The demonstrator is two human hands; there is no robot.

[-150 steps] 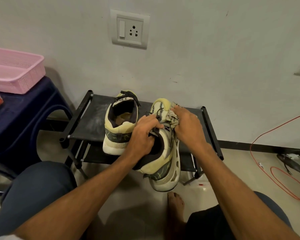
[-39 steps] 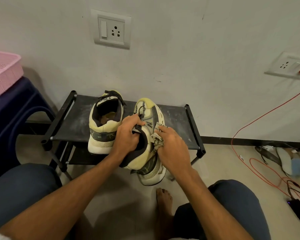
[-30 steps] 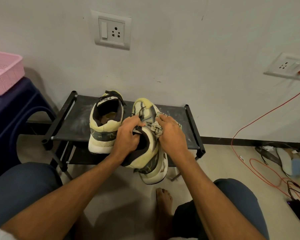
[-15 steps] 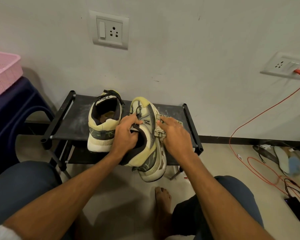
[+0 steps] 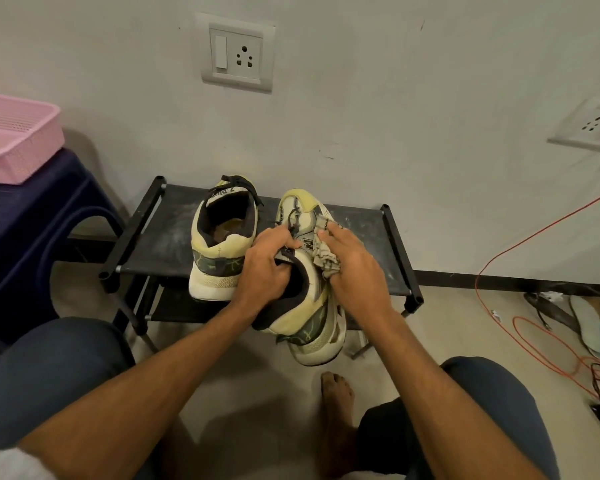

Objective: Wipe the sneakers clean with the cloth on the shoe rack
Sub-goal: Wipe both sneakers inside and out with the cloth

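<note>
The held sneaker (image 5: 305,306), a pale yellow and cream running shoe with grey side panels, a black lining and a dark green marbled band round the heel, is up off the shelf in front of you, toe towards the wall and heel towards your lap, rolled a little onto its side. Its chunky off-white sole looks scuffed and its black laces hang loose.

Your left hand (image 5: 264,271) grips it at the collar, fingers curled over the tongue and laces. Your right hand (image 5: 357,271) holds the cloth (image 5: 326,258), a crumpled grey-beige rag, bunched under the fingers and pressed against the shoe's right side near the logo.

The second sneaker (image 5: 219,244), of the same colours, stands upright on the top shelf of the shoe rack (image 5: 160,237), a low black metal frame with a dusty black fabric shelf, just to the left of the one you hold, heel facing you.

Your bare foot (image 5: 336,403) rests on the pale floor below the shoe, between your knees in dark blue trousers.

To the left, a pink plastic basket (image 5: 14,140) sits on a navy blue plastic stool (image 5: 32,209). A white wall socket (image 5: 238,53) is above the rack, another socket plate (image 5: 593,126) is at the right, and an orange cable (image 5: 499,258) runs down to the floor.
</note>
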